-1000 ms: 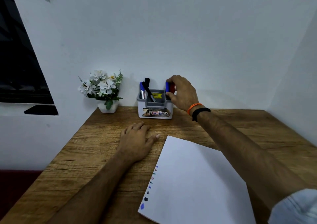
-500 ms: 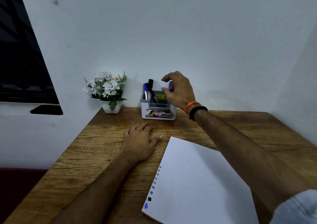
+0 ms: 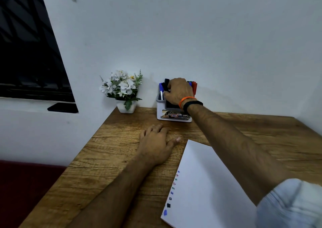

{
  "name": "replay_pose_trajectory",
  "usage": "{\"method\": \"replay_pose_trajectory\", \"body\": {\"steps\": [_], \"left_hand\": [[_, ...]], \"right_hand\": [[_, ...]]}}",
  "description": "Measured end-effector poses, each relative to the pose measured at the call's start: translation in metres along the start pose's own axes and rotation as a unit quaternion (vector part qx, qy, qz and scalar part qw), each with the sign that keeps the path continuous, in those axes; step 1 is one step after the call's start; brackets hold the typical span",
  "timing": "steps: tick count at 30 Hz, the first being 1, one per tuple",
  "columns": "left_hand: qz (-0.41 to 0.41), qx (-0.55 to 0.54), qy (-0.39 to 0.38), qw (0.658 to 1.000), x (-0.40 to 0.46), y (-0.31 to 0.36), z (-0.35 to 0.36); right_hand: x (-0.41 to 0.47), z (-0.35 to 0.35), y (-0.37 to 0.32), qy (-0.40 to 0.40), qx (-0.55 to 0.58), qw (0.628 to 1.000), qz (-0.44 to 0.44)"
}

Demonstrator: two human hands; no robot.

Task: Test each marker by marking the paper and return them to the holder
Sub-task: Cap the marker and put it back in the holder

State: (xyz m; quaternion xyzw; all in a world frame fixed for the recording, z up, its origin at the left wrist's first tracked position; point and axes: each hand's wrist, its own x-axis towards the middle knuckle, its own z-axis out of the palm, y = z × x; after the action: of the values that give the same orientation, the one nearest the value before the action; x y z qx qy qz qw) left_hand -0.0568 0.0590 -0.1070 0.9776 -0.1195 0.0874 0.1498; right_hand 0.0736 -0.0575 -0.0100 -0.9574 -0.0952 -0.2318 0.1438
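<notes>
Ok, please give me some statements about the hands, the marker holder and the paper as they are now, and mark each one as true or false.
1. The right hand is at the marker holder, its fingers curled around a black marker. True.
2. The left hand is pressing down on the paper. False: it lies flat on the wooden desk, beside the sheet.
3. A column of small coloured test marks runs along the left edge of the paper. True.
4. The flower pot stands to the right of the holder. False: it stands to its left, against the wall.
5. Red markers stand in the right side of the holder. True.
</notes>
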Motion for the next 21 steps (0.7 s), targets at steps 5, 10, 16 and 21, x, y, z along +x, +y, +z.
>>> {"method": "replay_pose_trajectory", "body": {"steps": [5, 10, 16, 21], "left_hand": [[-0.001, 0.002, 0.001, 1.000, 0.000, 0.001, 0.000], [0.003, 0.000, -0.002, 1.000, 0.000, 0.001, -0.001], [-0.004, -0.002, -0.014, 1.000, 0.000, 0.001, -0.002], [0.015, -0.076, 0.038, 0.996, -0.003, 0.001, -0.008]], "right_hand": [[0.000, 0.002, 0.001, 0.010, 0.035, 0.999, 0.029], [-0.016, -0.029, -0.005, 0.140, 0.215, 0.964, 0.067], [-0.064, -0.071, -0.005, 0.123, 0.435, 0.889, 0.069], [-0.129, -0.075, 0.010, -0.038, 0.551, 0.825, 0.121]]}}
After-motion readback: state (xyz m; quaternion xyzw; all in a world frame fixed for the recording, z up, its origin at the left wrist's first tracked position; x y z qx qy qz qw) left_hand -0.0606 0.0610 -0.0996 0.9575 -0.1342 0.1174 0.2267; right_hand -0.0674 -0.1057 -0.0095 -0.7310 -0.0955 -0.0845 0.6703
